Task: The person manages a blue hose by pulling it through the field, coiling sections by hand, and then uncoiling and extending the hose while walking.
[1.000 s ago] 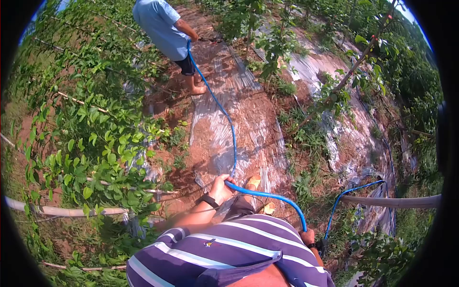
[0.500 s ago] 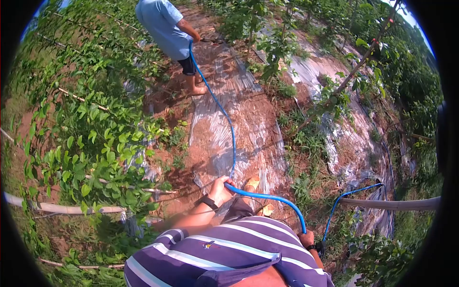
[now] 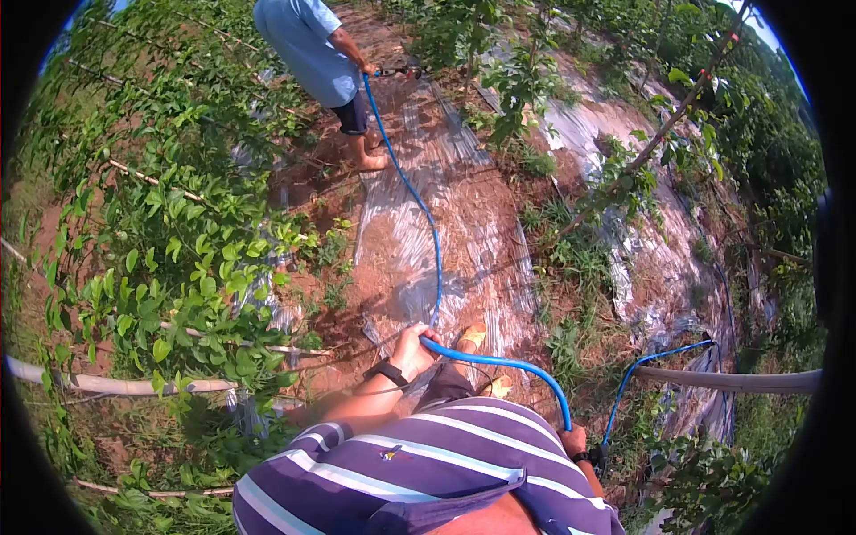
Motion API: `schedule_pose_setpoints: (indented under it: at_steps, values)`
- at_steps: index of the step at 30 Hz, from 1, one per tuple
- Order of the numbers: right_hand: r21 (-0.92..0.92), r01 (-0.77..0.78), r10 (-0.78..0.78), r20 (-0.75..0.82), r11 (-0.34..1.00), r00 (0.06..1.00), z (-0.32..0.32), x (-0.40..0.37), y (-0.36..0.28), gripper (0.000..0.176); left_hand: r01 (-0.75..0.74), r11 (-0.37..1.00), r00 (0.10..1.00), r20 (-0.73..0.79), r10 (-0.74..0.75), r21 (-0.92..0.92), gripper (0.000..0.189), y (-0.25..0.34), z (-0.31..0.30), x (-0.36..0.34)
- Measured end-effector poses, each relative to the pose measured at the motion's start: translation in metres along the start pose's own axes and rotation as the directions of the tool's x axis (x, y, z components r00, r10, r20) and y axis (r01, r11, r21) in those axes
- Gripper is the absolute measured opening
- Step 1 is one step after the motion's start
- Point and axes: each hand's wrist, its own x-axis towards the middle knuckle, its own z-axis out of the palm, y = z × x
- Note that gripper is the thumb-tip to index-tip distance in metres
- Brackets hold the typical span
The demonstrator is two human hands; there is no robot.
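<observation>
A blue hose [image 3: 499, 360] crosses in front of my body. My left hand [image 3: 414, 351] is closed around it ahead of my waist, a dark band on the wrist. Lower at my right side, my right hand [image 3: 573, 440] grips the same hose, partly hidden by my striped shirt. Beyond my left hand the hose runs forward over the ground to a co-worker [image 3: 312, 53] in a light blue shirt. That person holds its far end, where a dark spray nozzle or fitting [image 3: 397, 72] points right.
Leafy vines [image 3: 196, 267] on poles crowd the left. A bamboo pole [image 3: 731, 382] lies across the right, with more hose [image 3: 655, 357] bent over near it. Silvery plastic sheeting [image 3: 401, 232] covers parts of the soil. A slanting branch [image 3: 660, 134] rises at the upper right.
The co-worker's hand has shifted slightly right, and the dark fitting at the hose end shows more clearly. The forward hose has swung a little right. My hands have barely moved.
</observation>
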Motion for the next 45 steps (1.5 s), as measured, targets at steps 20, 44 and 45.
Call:
schedule_pose_setpoints:
  at_steps: [20,44,45]
  values:
    - [-0.003,0.014,-0.014,-0.034,1.000,0.999,0.033,0.020,0.040,0.021,-0.005,0.996,1.000,0.003,0.005,0.085,0.022,0.001,0.005,0.002]
    - [-0.045,0.039,-0.040,-0.019,0.998,0.999,0.009,0.013,-0.002,0.019,0.008,0.999,0.999,-0.044,-0.010,-0.051,0.022,0.006,-0.015,-0.004]
    - [-0.035,0.016,-0.016,-0.008,0.999,1.000,0.009,0.013,-0.003,0.019,0.008,0.999,0.999,-0.045,-0.010,-0.051,0.022,0.006,-0.015,-0.005]
